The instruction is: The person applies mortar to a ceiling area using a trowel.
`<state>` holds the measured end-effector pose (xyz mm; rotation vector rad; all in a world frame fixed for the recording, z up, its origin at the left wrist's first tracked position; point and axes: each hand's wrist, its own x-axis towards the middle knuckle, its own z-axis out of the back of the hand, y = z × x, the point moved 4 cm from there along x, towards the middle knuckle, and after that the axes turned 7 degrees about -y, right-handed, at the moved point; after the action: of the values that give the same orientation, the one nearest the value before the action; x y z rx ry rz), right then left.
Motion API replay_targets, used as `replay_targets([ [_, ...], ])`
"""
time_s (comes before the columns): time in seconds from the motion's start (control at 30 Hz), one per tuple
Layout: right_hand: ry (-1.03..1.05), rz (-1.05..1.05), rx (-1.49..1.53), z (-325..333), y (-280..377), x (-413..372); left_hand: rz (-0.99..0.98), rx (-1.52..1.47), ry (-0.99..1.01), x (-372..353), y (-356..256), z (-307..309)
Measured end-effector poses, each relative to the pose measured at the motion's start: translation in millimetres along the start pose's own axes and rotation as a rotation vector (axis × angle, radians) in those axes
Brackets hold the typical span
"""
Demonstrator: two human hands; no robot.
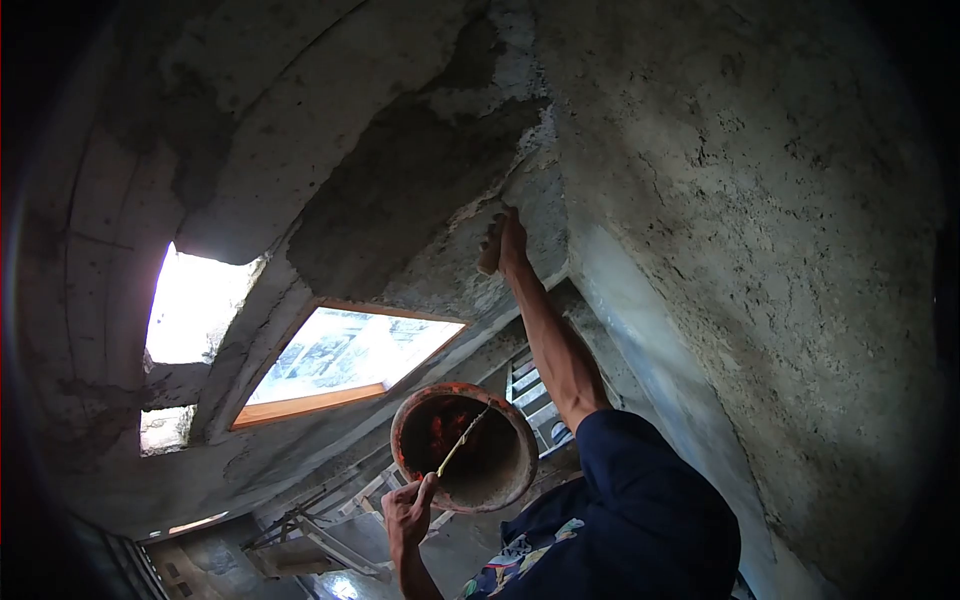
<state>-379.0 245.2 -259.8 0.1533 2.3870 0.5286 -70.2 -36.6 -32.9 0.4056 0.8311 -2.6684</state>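
- Two bright openings break the rough grey concrete ceiling.
- The left hand is low in view, its grip closed on the lower rim of one round rust-orange metal pan, which is held up and tilted. The grey mortar inside likely makes it heavy, and the stiff rim looks like the best hold.
- The right hand is raised, its grip wrapped around one small tan pad pressed against the ceiling. The pad is probably light and soft.

The room is dim. Bright light comes in through the window and a gap beside it, both glaring white. The edges are black and bent round. The wall looks grey and shadowy.
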Motion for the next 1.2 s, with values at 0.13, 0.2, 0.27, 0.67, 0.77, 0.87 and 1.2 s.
replay_targets([
  [0.13,-0.052,0.023,-0.210,2,1,-17,-0.001,-0.021,0.001,0,-3,-4],
  [0.2,-0.026,0.092,-0.402,16,7,-44,-0.016,-0.021,0.007,0,-5,-6],
  [0.27,0.162,0.181,-0.742,40,14,-75,-0.063,-0.007,0.028,2,-4,-14],
  [0.67,0.423,0.193,-2.079,146,169,-347,-0.033,-0.268,0.064,-8,-7,-38],
  [0.77,0.529,-0.008,-2.124,147,160,-369,-0.052,-0.391,0.044,-11,-11,-43],
  [0.87,0.765,0.034,-2.065,140,116,-374,-0.077,-0.484,0.034,-13,-13,-44],
  [1.2,0.829,0.835,-2.827,113,-51,-344,-0.219,-0.668,0.048,-33,-41,-31],
])
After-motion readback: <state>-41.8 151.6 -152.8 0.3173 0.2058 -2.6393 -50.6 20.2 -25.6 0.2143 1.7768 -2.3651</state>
